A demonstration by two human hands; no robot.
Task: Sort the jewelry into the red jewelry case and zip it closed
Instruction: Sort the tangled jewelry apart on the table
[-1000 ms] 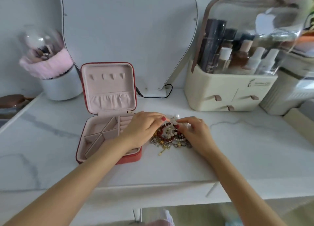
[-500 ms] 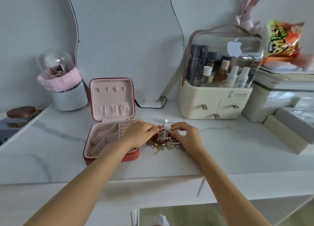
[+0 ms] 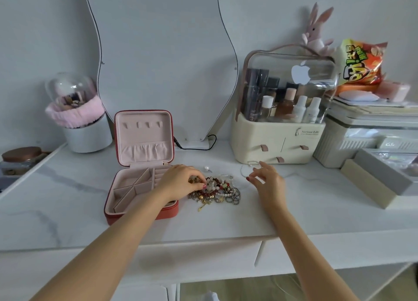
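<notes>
Between our hands on the worktop (image 3: 67, 187) lies the jewelry pile (image 3: 214, 191). Our left hand (image 3: 181, 183) pinches its near-left edge, the open red jewelry case (image 3: 140, 187) just beyond its wrist, so nearest. Our right hand (image 3: 267, 178) pinches a thin bracelet (image 3: 243, 172).

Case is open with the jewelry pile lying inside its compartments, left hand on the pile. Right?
Not quite. The head view shows the jewelry pile lying on the table to the right of the open red jewelry case, whose visible compartments hold nothing. The left hand is on the pile.
</notes>
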